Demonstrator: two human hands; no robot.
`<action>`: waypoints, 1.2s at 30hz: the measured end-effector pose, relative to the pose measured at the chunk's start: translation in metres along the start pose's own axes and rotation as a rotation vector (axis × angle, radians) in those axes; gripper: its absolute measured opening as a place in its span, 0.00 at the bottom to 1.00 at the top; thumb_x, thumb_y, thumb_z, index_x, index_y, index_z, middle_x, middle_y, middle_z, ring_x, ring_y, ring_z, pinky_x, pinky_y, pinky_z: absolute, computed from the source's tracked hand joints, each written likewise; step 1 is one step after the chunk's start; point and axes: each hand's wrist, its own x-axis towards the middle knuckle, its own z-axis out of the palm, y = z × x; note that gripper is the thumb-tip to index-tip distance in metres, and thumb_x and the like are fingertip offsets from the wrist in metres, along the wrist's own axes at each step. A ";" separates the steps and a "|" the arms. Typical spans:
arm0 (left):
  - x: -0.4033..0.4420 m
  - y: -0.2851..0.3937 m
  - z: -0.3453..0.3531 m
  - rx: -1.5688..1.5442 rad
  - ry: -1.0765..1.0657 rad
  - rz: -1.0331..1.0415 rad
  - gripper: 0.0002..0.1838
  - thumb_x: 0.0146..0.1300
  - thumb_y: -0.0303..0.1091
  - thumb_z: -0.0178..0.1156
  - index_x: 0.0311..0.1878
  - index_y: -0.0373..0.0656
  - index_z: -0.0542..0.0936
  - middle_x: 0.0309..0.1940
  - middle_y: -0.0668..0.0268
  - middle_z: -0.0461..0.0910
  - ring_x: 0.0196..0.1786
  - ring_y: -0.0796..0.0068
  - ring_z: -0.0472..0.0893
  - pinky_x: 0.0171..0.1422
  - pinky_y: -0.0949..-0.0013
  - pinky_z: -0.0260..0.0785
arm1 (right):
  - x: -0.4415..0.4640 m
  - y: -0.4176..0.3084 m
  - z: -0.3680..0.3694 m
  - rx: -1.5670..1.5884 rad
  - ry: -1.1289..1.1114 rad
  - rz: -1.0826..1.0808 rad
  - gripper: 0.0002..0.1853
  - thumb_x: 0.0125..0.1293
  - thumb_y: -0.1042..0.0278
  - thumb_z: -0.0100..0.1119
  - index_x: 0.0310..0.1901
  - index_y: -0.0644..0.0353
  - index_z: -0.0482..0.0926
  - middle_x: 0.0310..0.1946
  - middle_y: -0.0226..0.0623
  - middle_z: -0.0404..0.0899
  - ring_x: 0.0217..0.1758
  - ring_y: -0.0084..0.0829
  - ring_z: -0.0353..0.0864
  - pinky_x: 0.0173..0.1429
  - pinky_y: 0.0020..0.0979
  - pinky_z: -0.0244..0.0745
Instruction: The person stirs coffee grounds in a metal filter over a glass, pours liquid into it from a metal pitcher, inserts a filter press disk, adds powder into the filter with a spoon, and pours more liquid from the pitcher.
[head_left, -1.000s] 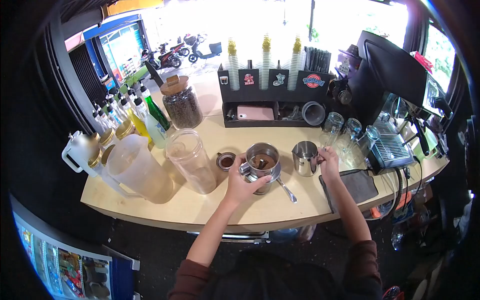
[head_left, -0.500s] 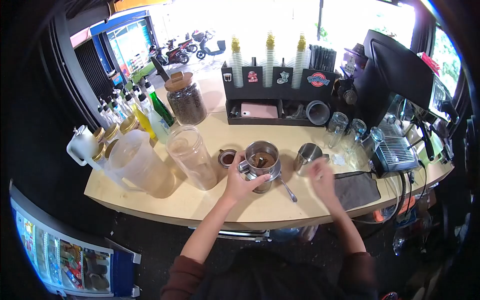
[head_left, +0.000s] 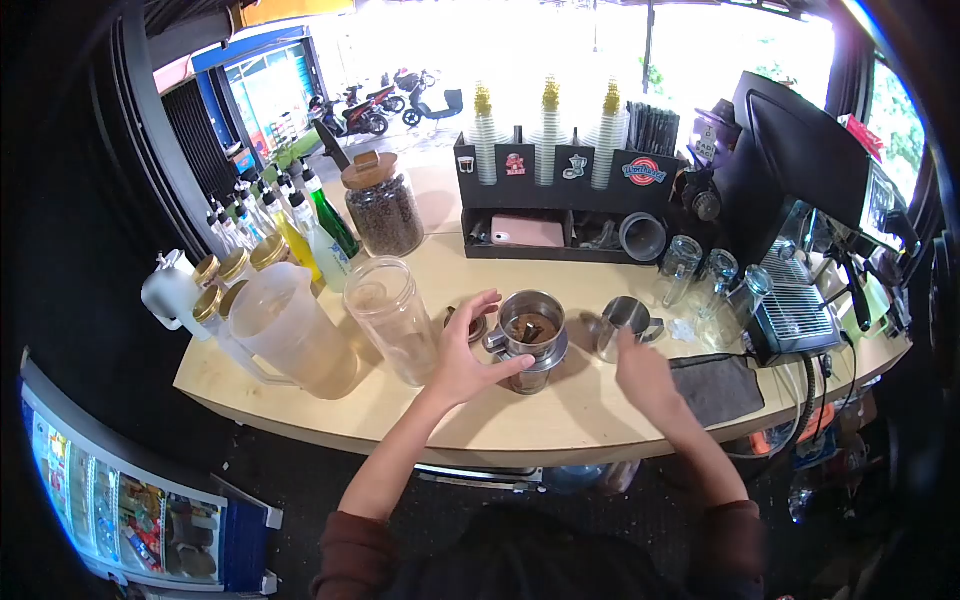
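Note:
A metal coffee dripper (head_left: pixel 532 312) with brown liquid or grounds inside sits on top of a small glass (head_left: pixel 528 381). Just left of it is my left hand (head_left: pixel 465 358), fingers and thumb spread, the thumb tip at the dripper's lower edge. My right hand (head_left: pixel 648 380) is closed, its fingertips at the front of a metal pitcher (head_left: pixel 622 315); what it pinches is hidden and slightly blurred. Partly behind my left fingers stands a small round dish (head_left: pixel 478 328) with something dark in it.
On the left stand a clear plastic jar (head_left: pixel 390 320), a plastic jug (head_left: pixel 290 340), syrup bottles (head_left: pixel 328 215) and a coffee-bean jar (head_left: pixel 388 215). Glass mugs (head_left: pixel 680 265), a dark cloth (head_left: pixel 715 388) and an espresso machine (head_left: pixel 795 305) are on the right. A black cup organizer (head_left: pixel 560 190) stands behind.
My left hand has let go of the dripper and opened, shifting slightly left. My right hand has moved to the pitcher's front. The spoon beside the glass no longer shows there.

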 end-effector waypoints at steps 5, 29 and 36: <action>0.012 0.031 0.003 0.136 -0.084 -0.044 0.50 0.38 0.46 0.81 0.64 0.36 0.67 0.55 0.52 0.77 0.58 0.62 0.78 0.65 0.61 0.69 | 0.002 -0.023 -0.069 0.224 0.252 -0.248 0.08 0.64 0.74 0.48 0.45 0.63 0.68 0.35 0.52 0.77 0.38 0.56 0.79 0.40 0.51 0.74; 0.020 0.038 -0.003 0.326 -0.065 0.208 0.46 0.33 0.37 0.79 0.62 0.48 0.69 0.56 0.63 0.76 0.60 0.53 0.74 0.75 0.43 0.53 | 0.016 -0.082 -0.092 -0.272 0.351 -0.628 0.14 0.56 0.70 0.58 0.44 0.58 0.71 0.38 0.36 0.72 0.37 0.35 0.79 0.32 0.35 0.78; 0.032 0.037 -0.017 0.354 -0.257 0.261 0.46 0.35 0.40 0.77 0.63 0.51 0.68 0.58 0.65 0.74 0.63 0.58 0.72 0.77 0.39 0.43 | 0.017 -0.071 -0.095 -0.275 0.329 -0.802 0.14 0.53 0.71 0.57 0.43 0.55 0.73 0.36 0.32 0.71 0.41 0.33 0.73 0.42 0.35 0.64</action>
